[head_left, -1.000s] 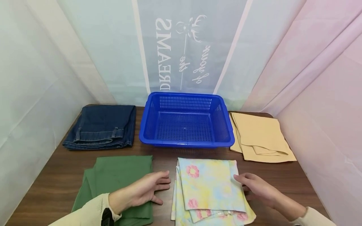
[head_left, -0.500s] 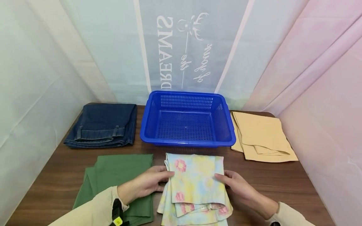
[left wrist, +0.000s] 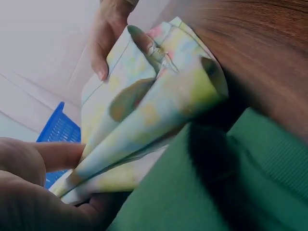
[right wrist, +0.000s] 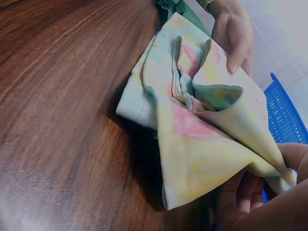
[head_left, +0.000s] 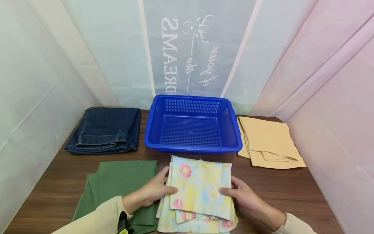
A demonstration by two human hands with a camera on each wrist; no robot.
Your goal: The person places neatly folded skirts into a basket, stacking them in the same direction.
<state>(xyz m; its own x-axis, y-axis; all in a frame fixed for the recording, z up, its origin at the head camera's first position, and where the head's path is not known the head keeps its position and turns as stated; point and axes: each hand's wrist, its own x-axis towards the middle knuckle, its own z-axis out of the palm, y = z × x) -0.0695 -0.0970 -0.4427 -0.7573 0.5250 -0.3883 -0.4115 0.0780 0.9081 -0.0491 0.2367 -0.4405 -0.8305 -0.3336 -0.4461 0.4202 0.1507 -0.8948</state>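
Note:
A folded floral garment (head_left: 201, 185), pastel yellow and blue with pink flowers, lies between both hands at the front of the table. My left hand (head_left: 153, 190) pinches its left edge, thumb on top and fingers beneath. On the opposite edge, my right hand (head_left: 248, 198) grips in the same way, thumb over the cloth. Both wrist views show the folded layers bowed and lifted at the sides, with a shadow gap above the wood. Some fingers are hidden under the fabric. Close by the left forearm is a folded green garment (head_left: 128, 178).
Behind the hands stands a blue plastic basket (head_left: 193, 149) with nothing in it. Folded jeans (head_left: 108, 126) lie to its left, and a folded beige garment (head_left: 268, 136) to its right. Fabric curtains (head_left: 117, 48) enclose the wooden table (head_left: 280, 182).
Both hands have closed in on the floral garment and now grip its sides. It has shifted left and its far edge has risen slightly.

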